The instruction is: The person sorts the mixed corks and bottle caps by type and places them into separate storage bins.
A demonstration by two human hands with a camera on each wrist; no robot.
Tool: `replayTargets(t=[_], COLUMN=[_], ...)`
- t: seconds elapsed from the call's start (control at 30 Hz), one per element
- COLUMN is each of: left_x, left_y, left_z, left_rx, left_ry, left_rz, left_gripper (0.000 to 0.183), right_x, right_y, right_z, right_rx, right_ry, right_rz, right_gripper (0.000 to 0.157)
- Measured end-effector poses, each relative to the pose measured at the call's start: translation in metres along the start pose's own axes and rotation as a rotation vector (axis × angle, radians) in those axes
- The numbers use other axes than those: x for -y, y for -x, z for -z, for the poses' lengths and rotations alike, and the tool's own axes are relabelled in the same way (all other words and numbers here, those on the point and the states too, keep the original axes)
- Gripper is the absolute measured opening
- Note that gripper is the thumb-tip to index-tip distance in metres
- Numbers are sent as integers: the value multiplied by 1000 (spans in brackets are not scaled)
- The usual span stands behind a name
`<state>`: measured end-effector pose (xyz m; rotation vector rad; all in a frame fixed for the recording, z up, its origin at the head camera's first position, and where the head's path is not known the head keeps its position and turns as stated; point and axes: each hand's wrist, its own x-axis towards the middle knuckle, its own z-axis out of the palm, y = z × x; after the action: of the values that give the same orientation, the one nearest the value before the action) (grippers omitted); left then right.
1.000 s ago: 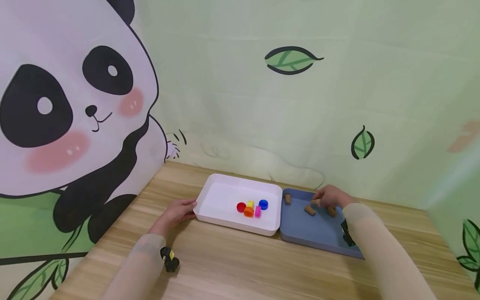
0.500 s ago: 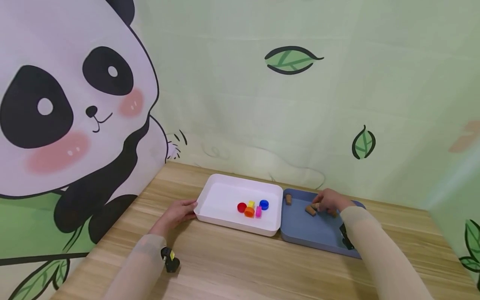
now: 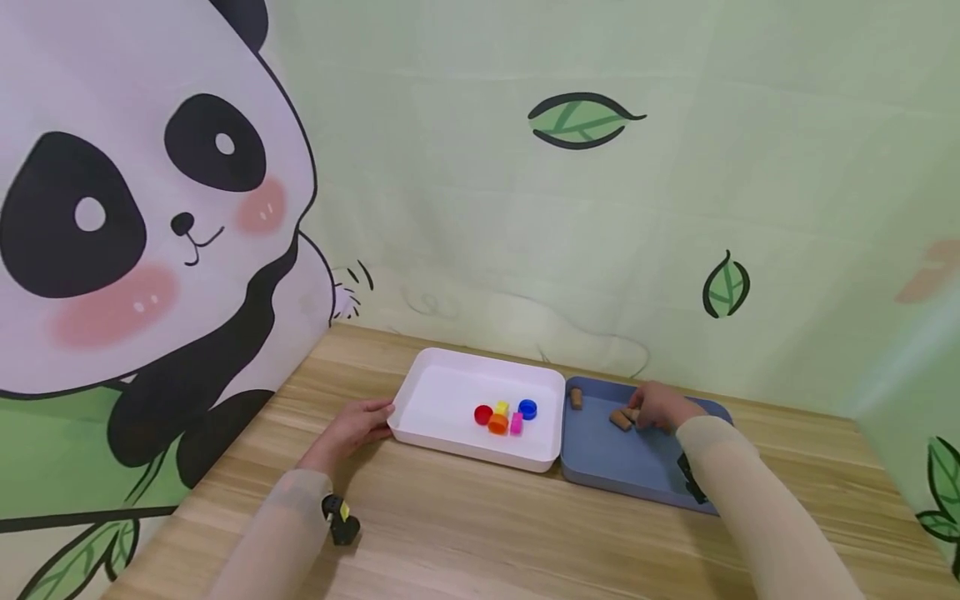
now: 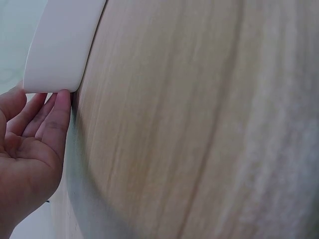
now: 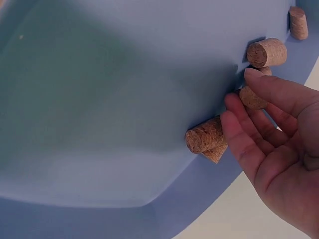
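Note:
In the right wrist view, a cork sits between the thumb and fingers of my right hand, which pinches it close over the blue-grey tray. Right next to it is another cork. Two darker corks lie just past my fingertips, and one more cork is near the tray's back left corner. My left hand touches the left end of a white tray, its fingertips resting against the outer wall with the fingers fairly straight.
Inside the white tray are a red cap, an orange cap, a yellow piece, a pink piece and a blue cap. Both trays stand side by side on a wooden table, with a printed cloth wall behind.
My right hand has lowered a little with the cork, bringing it down beside the cork on its left. My left hand and the white tray have stayed put.

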<state>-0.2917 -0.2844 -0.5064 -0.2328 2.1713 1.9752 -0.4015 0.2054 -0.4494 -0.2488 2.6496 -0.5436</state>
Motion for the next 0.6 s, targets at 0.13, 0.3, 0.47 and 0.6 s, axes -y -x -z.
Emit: replayTargets(t=[0.13, 0.3, 0.47, 0.6], left_x=[2, 3, 2, 1], left_y=[-1, -1, -1, -2], left_z=[0, -1, -1, -1], left_rx=[-6, -13, -16, -18], left_ry=[-10, 1, 8, -3], left_rz=[5, 8, 12, 17], left_gripper=[49, 48, 48, 49], right_x=[0, 3, 5, 3], right_y=[0, 2, 1, -1], right_z=[-4, -8, -11, -11], right_rx=[-20, -51, -56, -58], right_ry=[76, 194, 227, 231], right_rz=[11, 59, 78, 74], right_gripper=[41, 33, 20, 22])
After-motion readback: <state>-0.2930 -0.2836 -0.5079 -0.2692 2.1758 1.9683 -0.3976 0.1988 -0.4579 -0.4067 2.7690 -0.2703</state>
